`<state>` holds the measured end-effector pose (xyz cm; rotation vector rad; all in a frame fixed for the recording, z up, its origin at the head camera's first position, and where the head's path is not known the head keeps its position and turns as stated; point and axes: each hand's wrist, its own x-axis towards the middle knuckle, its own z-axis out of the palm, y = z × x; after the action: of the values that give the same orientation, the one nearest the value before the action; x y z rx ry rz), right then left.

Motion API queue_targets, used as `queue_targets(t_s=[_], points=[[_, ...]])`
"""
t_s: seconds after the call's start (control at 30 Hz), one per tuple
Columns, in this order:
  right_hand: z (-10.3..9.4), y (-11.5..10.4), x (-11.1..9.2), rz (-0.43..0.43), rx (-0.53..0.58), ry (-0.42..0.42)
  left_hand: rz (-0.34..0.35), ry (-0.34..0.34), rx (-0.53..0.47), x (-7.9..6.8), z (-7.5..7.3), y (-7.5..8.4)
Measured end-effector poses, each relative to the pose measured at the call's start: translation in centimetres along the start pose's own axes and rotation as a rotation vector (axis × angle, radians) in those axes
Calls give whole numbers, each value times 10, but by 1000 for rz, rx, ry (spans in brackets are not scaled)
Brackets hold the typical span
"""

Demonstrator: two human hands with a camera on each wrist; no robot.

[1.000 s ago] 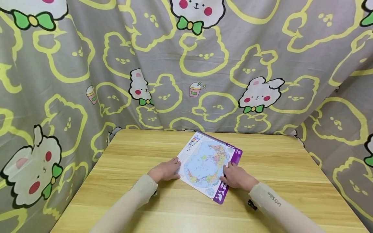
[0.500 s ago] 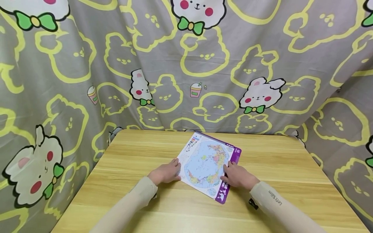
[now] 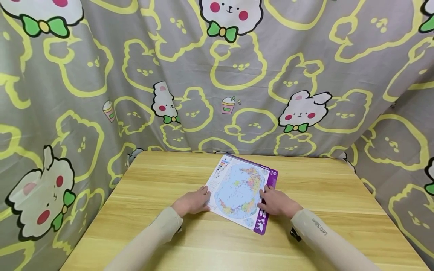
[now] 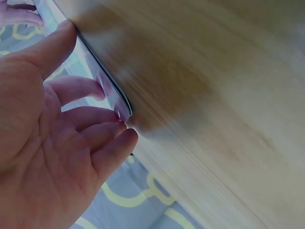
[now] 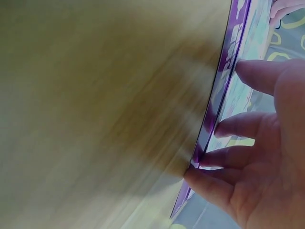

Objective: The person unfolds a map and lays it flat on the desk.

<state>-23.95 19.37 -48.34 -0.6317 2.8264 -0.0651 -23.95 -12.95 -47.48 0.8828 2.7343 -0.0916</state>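
Observation:
A flat world map board [image 3: 237, 188] with a purple strip along its right side lies askew on the wooden table. At its left edge, the fingertips of my left hand [image 3: 194, 200] touch the rim, thumb towards me. My right hand [image 3: 277, 202] rests its fingers on the purple strip opposite. Seen from the left wrist, the left hand [image 4: 62, 129] has its thumb and loosely bent fingers spread along the board's edge [image 4: 107, 76]. In the right wrist view, the right hand [image 5: 257, 138] sets its fingertips against the purple edge [image 5: 219, 86]. The board's underside is hidden.
The wooden table [image 3: 142, 233] stretches out around the board on every side. Behind it and along both sides hangs a grey curtain [image 3: 190, 75] with yellow outlines and white cartoon animals. Dark wrist gear [image 3: 295, 235] shows under the right sleeve.
The board has turned slightly counterclockwise: its far corners have shifted a little left and its near corner right. Both hands keep to its edges, nearly in place.

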Motion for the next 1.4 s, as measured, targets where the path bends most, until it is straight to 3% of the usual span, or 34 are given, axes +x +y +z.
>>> queue_targets(t_s=[0.57,0.9,1.4], points=[[-7,4,8,2,62,-45,2,2,28,-7,4,6],[-6,9,13,-4,102,-72,61,28,88,-13,2,11],[-3,19,25,-30,103,-91,74,20,100,-19,2,17]])
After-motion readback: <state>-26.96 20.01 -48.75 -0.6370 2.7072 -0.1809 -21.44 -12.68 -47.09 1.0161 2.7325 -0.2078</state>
